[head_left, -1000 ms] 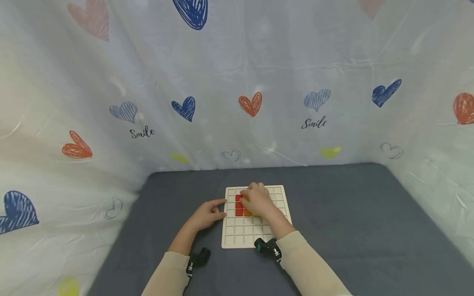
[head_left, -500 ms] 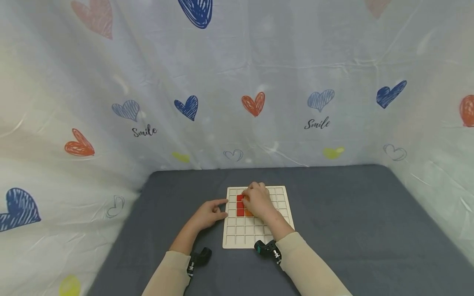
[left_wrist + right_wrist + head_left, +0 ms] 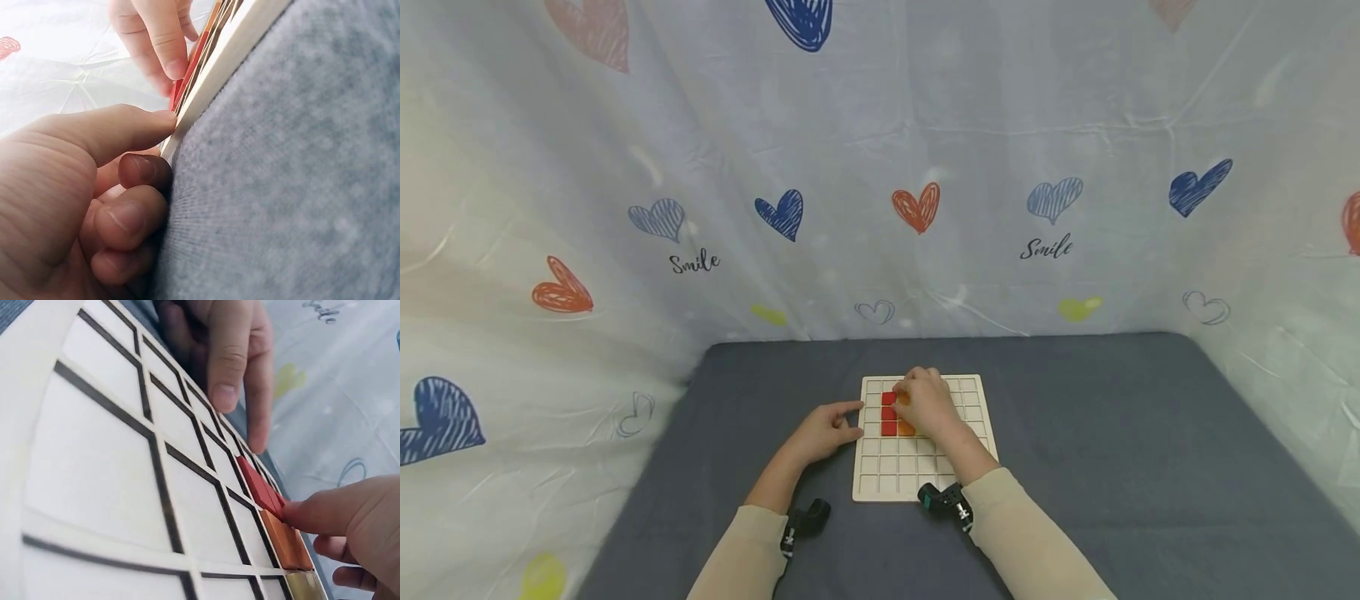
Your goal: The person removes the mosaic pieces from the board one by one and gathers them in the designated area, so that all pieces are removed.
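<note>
Three red squares (image 3: 888,413) in one column of a gridded board (image 3: 902,467)

The board lies flat on the dark grey counter (image 3: 1090,433), the red squares filling cells in its second column from the left. Orange squares (image 3: 906,428) sit just to their right, and a yellow piece (image 3: 305,586) shows beside the orange in the right wrist view. The left hand (image 3: 822,433) touches the board's left edge with thumb and forefinger stretched out and spread, its grip loose and enclosing nothing. The right hand (image 3: 931,408) bends over the coloured pieces, thumb tip at the red and orange; its fingers hide the spot, so I cannot tell whether its grip pinches one
</note>
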Tool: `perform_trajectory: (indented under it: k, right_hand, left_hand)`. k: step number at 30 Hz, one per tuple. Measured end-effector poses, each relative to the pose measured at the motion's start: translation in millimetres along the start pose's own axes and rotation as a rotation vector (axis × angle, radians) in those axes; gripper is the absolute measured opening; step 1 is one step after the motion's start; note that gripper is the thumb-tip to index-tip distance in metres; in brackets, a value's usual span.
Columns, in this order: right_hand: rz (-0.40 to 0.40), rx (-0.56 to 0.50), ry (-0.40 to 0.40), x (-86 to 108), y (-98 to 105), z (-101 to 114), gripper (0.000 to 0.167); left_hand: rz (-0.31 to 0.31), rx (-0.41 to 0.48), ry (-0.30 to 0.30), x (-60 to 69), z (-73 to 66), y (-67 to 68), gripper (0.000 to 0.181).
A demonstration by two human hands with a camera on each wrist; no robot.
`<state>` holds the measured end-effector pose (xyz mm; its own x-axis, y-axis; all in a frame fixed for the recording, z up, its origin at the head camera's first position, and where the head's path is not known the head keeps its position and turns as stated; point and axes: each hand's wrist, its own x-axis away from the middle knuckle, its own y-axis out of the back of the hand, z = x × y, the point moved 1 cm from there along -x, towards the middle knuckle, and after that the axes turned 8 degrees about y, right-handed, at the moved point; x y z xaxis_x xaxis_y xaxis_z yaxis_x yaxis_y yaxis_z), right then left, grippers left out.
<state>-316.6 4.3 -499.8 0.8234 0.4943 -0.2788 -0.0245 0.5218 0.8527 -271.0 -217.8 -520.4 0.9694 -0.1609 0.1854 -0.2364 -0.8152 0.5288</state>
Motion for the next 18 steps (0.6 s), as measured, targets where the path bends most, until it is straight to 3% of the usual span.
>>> perform_trajectory:
  k: [11,18]
  right_hand:
    - [-0.063,0.073,0.053,-1.5,-3,3,0.023]
    - [-0.049,-0.091,0.005,3.1,17,-1,0.023]
  left_hand:
    - [-0.005,0.002,0.005,0.4,-0.7,-0.9,0.052]
    - [-0.008,-0.017,0.002,-0.5,0.2,-0.3,0.054]
